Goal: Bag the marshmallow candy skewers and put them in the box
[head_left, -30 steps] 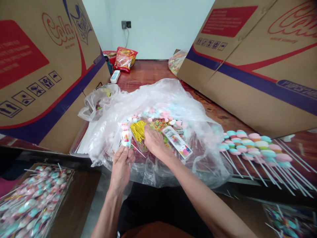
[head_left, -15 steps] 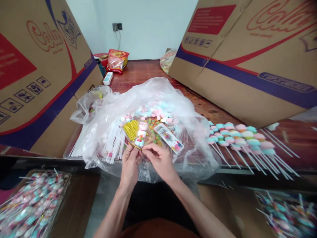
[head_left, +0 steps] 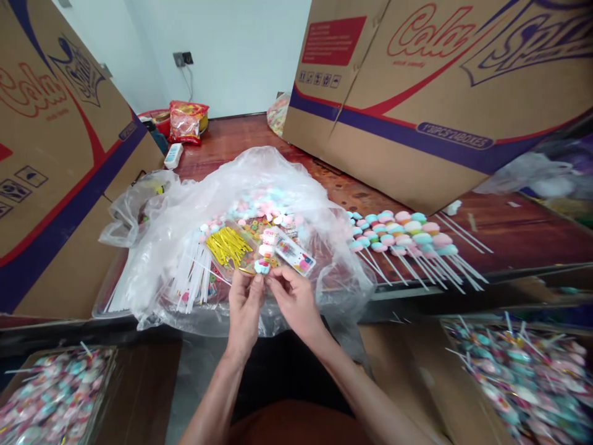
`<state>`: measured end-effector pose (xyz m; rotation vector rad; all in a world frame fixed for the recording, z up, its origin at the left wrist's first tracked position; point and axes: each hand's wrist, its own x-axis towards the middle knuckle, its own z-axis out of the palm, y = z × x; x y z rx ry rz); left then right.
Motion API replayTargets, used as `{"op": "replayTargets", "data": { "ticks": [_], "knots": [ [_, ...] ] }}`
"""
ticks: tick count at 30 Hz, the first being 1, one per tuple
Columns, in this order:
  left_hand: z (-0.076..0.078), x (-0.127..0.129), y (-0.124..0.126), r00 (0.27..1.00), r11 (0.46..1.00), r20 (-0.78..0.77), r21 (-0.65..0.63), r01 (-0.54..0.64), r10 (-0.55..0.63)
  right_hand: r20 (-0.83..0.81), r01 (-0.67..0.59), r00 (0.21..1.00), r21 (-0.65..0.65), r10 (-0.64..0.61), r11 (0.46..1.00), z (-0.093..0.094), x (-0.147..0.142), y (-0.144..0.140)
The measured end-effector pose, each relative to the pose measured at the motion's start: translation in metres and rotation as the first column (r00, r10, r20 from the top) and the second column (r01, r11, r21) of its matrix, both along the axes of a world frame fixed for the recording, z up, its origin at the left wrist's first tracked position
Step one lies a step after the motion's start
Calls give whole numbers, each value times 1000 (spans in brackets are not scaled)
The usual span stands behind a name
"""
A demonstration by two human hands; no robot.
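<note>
Marshmallow candy skewer in pink, white and blue, wrapped in clear film (head_left: 265, 253), is being held upright between both hands just above the near edge of the table, in front of the crumpled clear plastic bag (head_left: 259, 179). Left hand (head_left: 244, 307) is pinching the base of the wrapped candy from the left with thumb and fingers closed narrowly on it. Right hand (head_left: 296, 301) is pinching the same spot from the right, fingertips meeting those of the left hand; whether a tie is lying between them cannot be told.

Just behind the candy, inside the opened bag, a bundle of gold twist ties (head_left: 228, 245) is lying beside a flat printed card packet (head_left: 293, 253), with loose pastel candy pieces (head_left: 264, 207) piled further back. White thin sticks (head_left: 194, 272) are fanning out to the left of the ties.

To the right of the bag, a row of finished pastel marshmallow skewers (head_left: 401, 232) is lying on the dark wooden table (head_left: 509, 228), sticks pointing to the right. Low at both sides, boxes of wrapped candies (head_left: 514, 371) are standing near the person's knees.

Further off, large brown printed cardboard cartons (head_left: 440, 93) are leaning in on both sides. At the far end, a red snack bag (head_left: 185, 122) is sitting near the white wall (head_left: 231, 55).
</note>
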<state>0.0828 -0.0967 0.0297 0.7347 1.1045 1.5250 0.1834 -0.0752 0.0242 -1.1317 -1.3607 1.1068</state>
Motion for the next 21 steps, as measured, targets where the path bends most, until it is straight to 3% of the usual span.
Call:
{"op": "replayTargets", "data": {
  "ticks": [3,6,9,11,13,17,21],
  "knots": [
    [6,2,2,992,998,117,-41,51,-46,-63,-22,998,-42,19,999,0,2,-4],
    [15,-3,2,940,970,307,-140,201,-150,-212,-128,971,-83,108,988,2,9,-6],
    [22,-9,1,821,878,494,-207,431,-287,-268,-260,934,-53,237,964,7,22,-7],
    [24,-9,0,767,816,536,-226,532,-352,-184,-296,939,-10,289,955,10,31,-7],
    [21,-3,-2,805,823,465,-239,515,-368,-38,-248,967,55,250,967,9,36,-8],
    [6,18,-7,972,959,67,-165,232,-224,181,-18,983,203,-20,979,1,38,-15],
    [-6,28,-11,967,985,-188,-61,161,-169,241,44,967,150,-79,988,0,43,-20]
  ]
}}
